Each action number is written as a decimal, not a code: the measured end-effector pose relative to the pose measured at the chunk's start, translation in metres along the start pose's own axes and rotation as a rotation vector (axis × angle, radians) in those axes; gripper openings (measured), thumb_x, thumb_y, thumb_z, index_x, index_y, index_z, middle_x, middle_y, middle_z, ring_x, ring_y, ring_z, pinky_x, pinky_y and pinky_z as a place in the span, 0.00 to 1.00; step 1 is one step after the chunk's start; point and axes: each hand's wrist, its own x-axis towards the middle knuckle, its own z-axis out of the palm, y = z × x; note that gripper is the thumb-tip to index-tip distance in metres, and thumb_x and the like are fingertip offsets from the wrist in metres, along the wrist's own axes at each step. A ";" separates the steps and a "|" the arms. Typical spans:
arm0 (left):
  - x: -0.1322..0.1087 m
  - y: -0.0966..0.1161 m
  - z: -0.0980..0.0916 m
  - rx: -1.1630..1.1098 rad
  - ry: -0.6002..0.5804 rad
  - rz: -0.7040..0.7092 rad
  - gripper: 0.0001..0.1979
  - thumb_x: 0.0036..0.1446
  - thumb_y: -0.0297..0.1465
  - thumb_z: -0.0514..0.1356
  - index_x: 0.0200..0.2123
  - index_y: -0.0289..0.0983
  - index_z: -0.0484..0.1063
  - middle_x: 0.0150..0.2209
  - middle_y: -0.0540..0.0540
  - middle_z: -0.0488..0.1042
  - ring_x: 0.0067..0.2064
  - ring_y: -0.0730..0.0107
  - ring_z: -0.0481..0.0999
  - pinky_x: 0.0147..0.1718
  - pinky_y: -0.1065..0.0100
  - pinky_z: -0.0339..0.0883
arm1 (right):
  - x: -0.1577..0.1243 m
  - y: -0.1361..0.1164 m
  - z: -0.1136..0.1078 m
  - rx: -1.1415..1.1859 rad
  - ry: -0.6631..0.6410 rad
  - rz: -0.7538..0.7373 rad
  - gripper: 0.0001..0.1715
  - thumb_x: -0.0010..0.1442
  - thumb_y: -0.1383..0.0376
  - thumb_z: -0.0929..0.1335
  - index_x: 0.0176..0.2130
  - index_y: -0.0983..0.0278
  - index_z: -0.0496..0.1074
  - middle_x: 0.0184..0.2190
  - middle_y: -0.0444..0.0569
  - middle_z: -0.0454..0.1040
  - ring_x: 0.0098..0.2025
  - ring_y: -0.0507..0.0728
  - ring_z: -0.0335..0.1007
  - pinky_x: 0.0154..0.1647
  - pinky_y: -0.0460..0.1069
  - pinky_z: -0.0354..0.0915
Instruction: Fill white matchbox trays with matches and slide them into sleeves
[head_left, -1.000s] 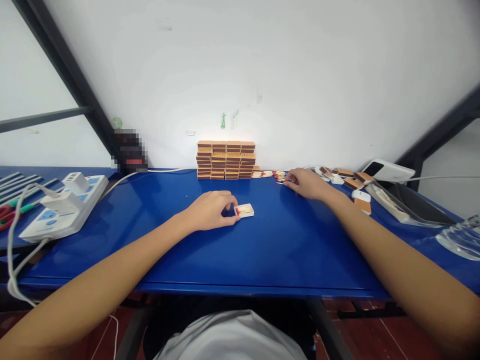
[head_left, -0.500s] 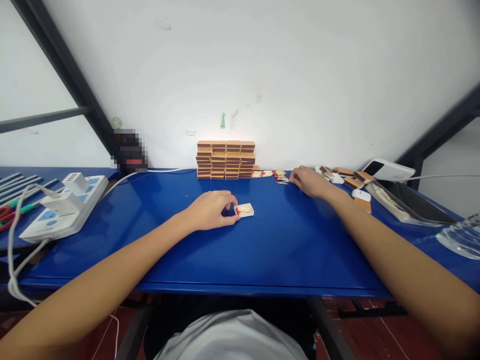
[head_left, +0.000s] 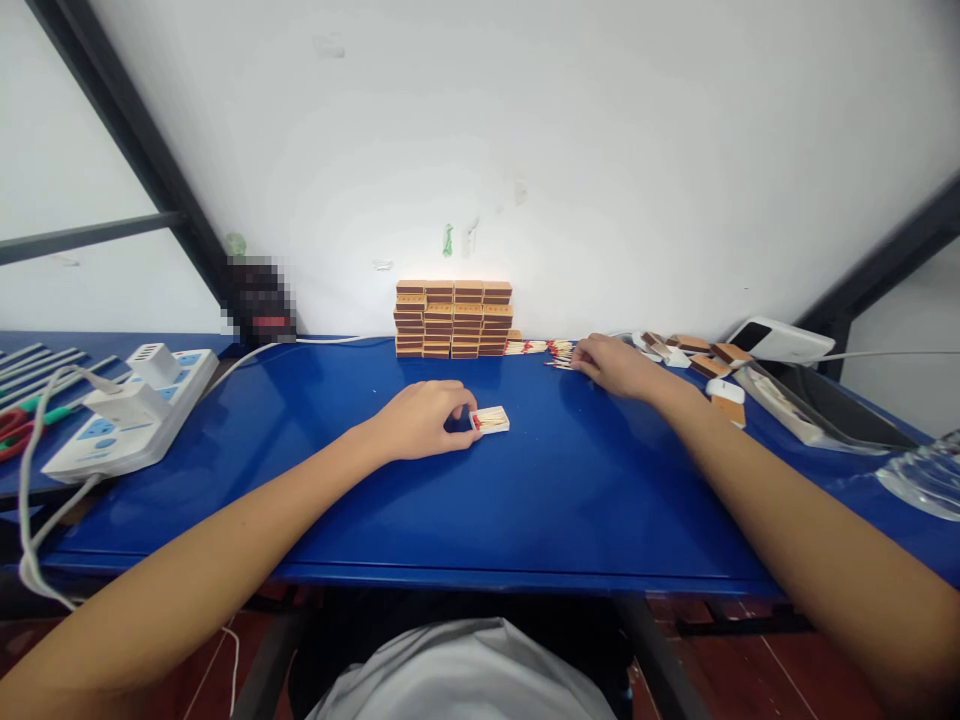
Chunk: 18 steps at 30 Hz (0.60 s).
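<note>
My left hand (head_left: pixel 431 420) grips the left end of a small white matchbox tray (head_left: pixel 501 428) between thumb and fingers. Matches (head_left: pixel 491 419) with red heads lie lengthwise in it, heads toward my hand. Farther back on the right, my right hand (head_left: pixel 609 364) has its fingertips pinched at the right edge of a pile of loose matches (head_left: pixel 532 347); the fingers seem to hold a few of these matches. Left of the pile, against the wall, stands a stack of brown matchboxes (head_left: pixel 453 320) in several columns.
Loose matchbox covers (head_left: pixel 709 366) and a white earbud case (head_left: pixel 725 390) lie right of my right hand, by a white power bank (head_left: pixel 780 340). At left are a power strip (head_left: pixel 135 415) with plugs and cords, and red-handled scissors (head_left: pixel 15 435). The blue table (head_left: pixel 480 520) has its edge before me.
My right hand has shifted slightly left against the match pile, its fingertips now at the matches nearest it. The left hand stays on the matchbox tray.
</note>
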 end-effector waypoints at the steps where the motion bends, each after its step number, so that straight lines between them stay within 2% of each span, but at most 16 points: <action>1: 0.000 0.000 0.000 -0.001 0.002 -0.001 0.13 0.65 0.41 0.66 0.47 0.39 0.80 0.39 0.46 0.78 0.36 0.64 0.76 0.32 0.64 0.63 | 0.000 -0.001 0.000 -0.008 -0.007 -0.005 0.08 0.71 0.65 0.65 0.40 0.62 0.73 0.44 0.60 0.78 0.43 0.63 0.75 0.47 0.54 0.67; 5: 0.000 0.001 0.000 0.005 -0.006 -0.004 0.14 0.65 0.41 0.66 0.47 0.39 0.81 0.39 0.46 0.78 0.37 0.64 0.76 0.32 0.65 0.62 | -0.001 -0.001 0.000 -0.004 0.000 -0.003 0.08 0.71 0.65 0.65 0.41 0.63 0.74 0.44 0.60 0.79 0.43 0.63 0.75 0.47 0.54 0.67; 9: 0.000 0.001 -0.001 0.008 -0.009 -0.010 0.14 0.66 0.42 0.66 0.48 0.38 0.81 0.40 0.46 0.79 0.37 0.64 0.76 0.32 0.65 0.62 | 0.000 0.000 0.000 0.044 -0.003 0.007 0.09 0.71 0.61 0.67 0.42 0.63 0.75 0.42 0.58 0.80 0.42 0.63 0.75 0.45 0.53 0.67; 18: 0.000 0.000 0.000 0.011 -0.006 -0.007 0.14 0.65 0.41 0.66 0.47 0.39 0.81 0.40 0.46 0.79 0.37 0.64 0.76 0.33 0.65 0.62 | 0.001 -0.003 -0.004 0.077 -0.075 0.044 0.11 0.70 0.65 0.67 0.35 0.61 0.75 0.37 0.56 0.81 0.37 0.61 0.76 0.40 0.52 0.66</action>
